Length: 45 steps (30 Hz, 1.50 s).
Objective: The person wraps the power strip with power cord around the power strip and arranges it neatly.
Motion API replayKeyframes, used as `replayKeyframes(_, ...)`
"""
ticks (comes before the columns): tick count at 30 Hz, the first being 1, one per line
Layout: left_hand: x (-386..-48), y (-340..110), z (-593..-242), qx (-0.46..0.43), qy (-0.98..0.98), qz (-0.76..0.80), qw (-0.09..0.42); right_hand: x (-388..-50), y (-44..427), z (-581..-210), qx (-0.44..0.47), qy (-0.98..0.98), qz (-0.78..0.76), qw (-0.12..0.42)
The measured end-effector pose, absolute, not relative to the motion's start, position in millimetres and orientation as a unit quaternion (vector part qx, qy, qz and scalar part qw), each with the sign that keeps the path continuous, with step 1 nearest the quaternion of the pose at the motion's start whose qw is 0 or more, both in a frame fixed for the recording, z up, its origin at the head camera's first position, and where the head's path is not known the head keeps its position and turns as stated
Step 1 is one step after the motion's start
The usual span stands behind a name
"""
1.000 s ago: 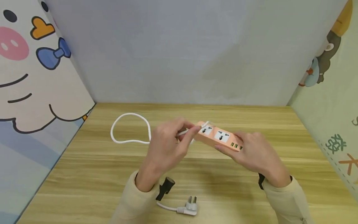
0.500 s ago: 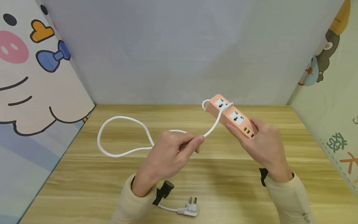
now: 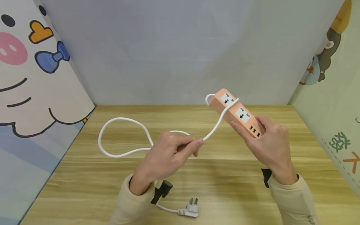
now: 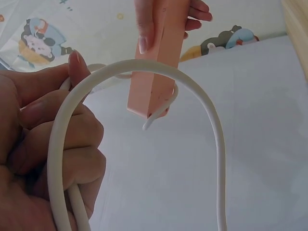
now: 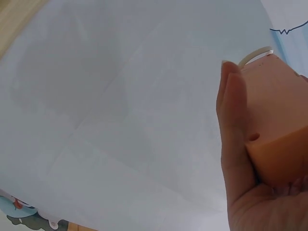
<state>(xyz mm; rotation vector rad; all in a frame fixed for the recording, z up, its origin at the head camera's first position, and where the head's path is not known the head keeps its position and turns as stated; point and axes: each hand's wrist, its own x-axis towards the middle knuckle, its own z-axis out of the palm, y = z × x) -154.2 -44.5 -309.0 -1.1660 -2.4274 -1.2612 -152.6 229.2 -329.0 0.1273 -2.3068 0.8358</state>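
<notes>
My right hand [image 3: 270, 145] grips the near end of an orange power strip [image 3: 234, 109], held tilted above the table with its sockets and USB ports facing up. The white cord [image 3: 215, 128] leaves the far end, loops behind the strip and crosses over its top between the two sockets. Between thumb and fingers, my left hand [image 3: 170, 153] pinches that cord, left of and apart from the strip. In the left wrist view, the cord [image 4: 219, 144] arches past the curled fingers. The right wrist view shows the strip's underside [image 5: 276, 101] against my palm.
A wide loop of the same cord spreads left over the wooden table [image 3: 98, 181]. Its three-pin plug [image 3: 189, 208] lies near the front. A grey wall [image 3: 180, 53] stands behind, with printed cartoon panels [image 3: 53, 90] at the sides.
My right hand has raised the power strip away to the upper right. My left hand has drawn the cord back from it, and the crossing over its top now shows.
</notes>
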Motion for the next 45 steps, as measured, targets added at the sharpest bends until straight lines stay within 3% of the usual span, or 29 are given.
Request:
replayKeyframes(13, -161.9, -49.8, -310.7, -0.4, -0.808, -0.429, 0.054, -151.1, 229.1, -326.9, 0.065, -0.858, 0.344, 0.376)
replayKeyframes(27, -184.6, -58.9, -321.5, -0.429, -0.763, -0.468, -0.121, -142.7, 225.1, -322.5, 0.085, -0.808, 0.419, 0.405)
replayKeyframes(34, -195.2, -60.1, -327.5, -0.414, -0.754, -0.482, -0.17, -136.0, 222.5, -320.5, 0.1, -0.799, 0.461, 0.372)
replayKeyframes(45, -205.7, -62.5, -337.0, -0.336, -0.773, -0.502, -0.196, -125.5, 221.5, -316.2, 0.109, -0.777, 0.546, 0.294)
